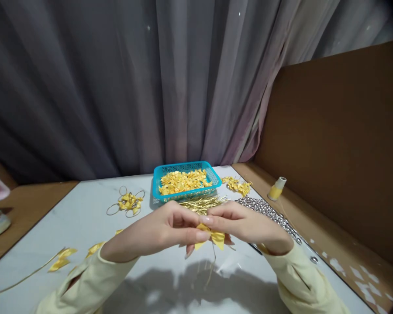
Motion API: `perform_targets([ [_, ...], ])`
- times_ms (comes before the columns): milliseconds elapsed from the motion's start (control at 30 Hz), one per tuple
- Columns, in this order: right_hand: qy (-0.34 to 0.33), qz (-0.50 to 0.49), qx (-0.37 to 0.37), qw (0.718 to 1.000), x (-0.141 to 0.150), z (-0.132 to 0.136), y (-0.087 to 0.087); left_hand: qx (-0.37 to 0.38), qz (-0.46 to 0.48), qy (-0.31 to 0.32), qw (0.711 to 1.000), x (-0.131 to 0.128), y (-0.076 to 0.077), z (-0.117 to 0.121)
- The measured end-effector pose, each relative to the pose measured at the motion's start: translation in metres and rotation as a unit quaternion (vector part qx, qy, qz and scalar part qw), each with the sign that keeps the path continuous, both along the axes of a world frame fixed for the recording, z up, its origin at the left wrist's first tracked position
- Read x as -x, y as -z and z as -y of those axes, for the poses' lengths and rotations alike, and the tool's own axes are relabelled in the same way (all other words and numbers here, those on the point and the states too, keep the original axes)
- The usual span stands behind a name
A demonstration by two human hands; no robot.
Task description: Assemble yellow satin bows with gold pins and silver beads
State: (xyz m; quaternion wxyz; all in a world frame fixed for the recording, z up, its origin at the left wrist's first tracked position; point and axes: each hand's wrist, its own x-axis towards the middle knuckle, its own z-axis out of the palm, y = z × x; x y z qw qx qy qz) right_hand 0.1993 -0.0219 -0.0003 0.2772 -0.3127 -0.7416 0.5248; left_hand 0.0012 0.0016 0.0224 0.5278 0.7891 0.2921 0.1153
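Just in front of me, a yellow ribbon bow is pinched between the fingertips of both hands. My left hand grips its left side with thumb and fingers. Thumb and fingers of my right hand close on its upper part. From the bow hangs a thin gold cord, its ends loose above the white tabletop. Fingers cover the bow's middle. Right behind my hands lies a bundle of gold strands, partly hidden by them.
Behind stands a blue basket of yellow bows. Silver beads spread to the right, near a thread spool. Corded bows lie in left and right piles. Another bow lies left. Curtain and brown panel enclose the table.
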Motion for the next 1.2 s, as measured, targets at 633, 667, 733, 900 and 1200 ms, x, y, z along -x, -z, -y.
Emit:
perform_targets([
  [633, 0.058, -0.185, 0.053, 0.980, 0.009, -0.021, 0.024, 0.103, 0.049, -0.002, 0.993, -0.003, 0.001, -0.003],
  [667, 0.059, -0.187, 0.055, 0.979, 0.009, -0.022, 0.024, 0.101, 0.050, -0.005, 0.994, -0.004, 0.001, -0.003],
  [733, 0.060, -0.189, 0.060, 0.978, 0.010, -0.023, 0.025, 0.091, 0.044, -0.005, 0.995, -0.004, 0.001, -0.004],
  [900, 0.116, -0.189, 0.046, 0.974, 0.011, -0.023, 0.022, -0.059, -0.024, -0.065, 0.996, 0.001, -0.002, -0.012],
  [1200, 0.320, -0.034, -0.075, 0.944, 0.015, 0.002, 0.010, -0.543, -0.050, -0.143, 0.826, -0.010, 0.020, 0.029],
])
